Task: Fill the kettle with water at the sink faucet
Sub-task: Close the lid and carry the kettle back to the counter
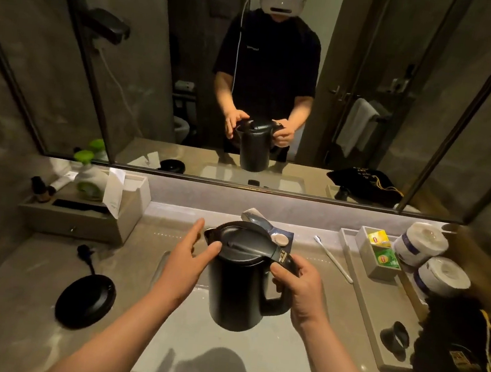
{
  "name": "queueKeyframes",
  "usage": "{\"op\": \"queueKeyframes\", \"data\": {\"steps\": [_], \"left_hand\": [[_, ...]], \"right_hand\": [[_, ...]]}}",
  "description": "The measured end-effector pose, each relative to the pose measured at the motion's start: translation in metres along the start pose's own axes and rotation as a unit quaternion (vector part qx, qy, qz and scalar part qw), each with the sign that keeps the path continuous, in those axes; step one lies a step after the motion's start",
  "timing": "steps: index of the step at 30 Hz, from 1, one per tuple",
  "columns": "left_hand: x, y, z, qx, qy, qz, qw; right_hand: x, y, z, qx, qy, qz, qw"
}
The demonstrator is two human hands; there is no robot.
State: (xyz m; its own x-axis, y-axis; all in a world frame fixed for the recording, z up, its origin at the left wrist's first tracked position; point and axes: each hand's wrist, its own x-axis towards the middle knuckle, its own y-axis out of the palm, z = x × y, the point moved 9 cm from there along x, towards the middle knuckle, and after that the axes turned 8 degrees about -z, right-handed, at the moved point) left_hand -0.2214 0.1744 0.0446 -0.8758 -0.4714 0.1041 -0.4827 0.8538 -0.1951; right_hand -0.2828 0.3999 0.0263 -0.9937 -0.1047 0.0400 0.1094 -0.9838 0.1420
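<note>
A black electric kettle (pixel 237 290) hangs upright in the air over the pale sink basin (pixel 247 359), its lid down. My right hand (pixel 302 288) is shut around the kettle's handle, thumb on top near the lid button. My left hand (pixel 189 259) is open beside the kettle's left side, with the fingertips touching the lid rim near the spout. Behind the kettle a faucet (pixel 257 216) peeks out at the back of the sink, mostly hidden by the kettle.
The kettle's round black base (pixel 86 300) with its cord lies on the counter at left. A grey organiser box (pixel 86 212) with bottles stands at back left. On the right are a tray (pixel 373 319) with tea bags, toilet rolls (pixel 433 261), a toothbrush (pixel 334 260) and a black bag (pixel 464 361). A mirror (pixel 281 82) covers the wall.
</note>
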Motion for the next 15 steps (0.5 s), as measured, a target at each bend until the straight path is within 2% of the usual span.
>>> {"op": "queueKeyframes", "data": {"steps": [3,6,9,15], "left_hand": [[0.001,-0.025,0.015,-0.087,-0.081,-0.045,0.992],[-0.004,-0.047,0.020,-0.121,-0.105,-0.045,0.986],[-0.013,-0.081,0.033,-0.132,-0.119,-0.087,0.980],[-0.033,-0.161,0.066,-0.131,-0.159,-0.176,0.963]], "right_hand": [[0.003,0.019,0.002,-0.001,-0.006,0.020,1.000],[0.001,0.051,0.003,-0.016,-0.011,0.063,0.998],[-0.003,0.093,0.003,-0.070,-0.032,0.126,0.989],[-0.014,0.183,-0.006,-0.256,-0.098,0.253,0.928]]}}
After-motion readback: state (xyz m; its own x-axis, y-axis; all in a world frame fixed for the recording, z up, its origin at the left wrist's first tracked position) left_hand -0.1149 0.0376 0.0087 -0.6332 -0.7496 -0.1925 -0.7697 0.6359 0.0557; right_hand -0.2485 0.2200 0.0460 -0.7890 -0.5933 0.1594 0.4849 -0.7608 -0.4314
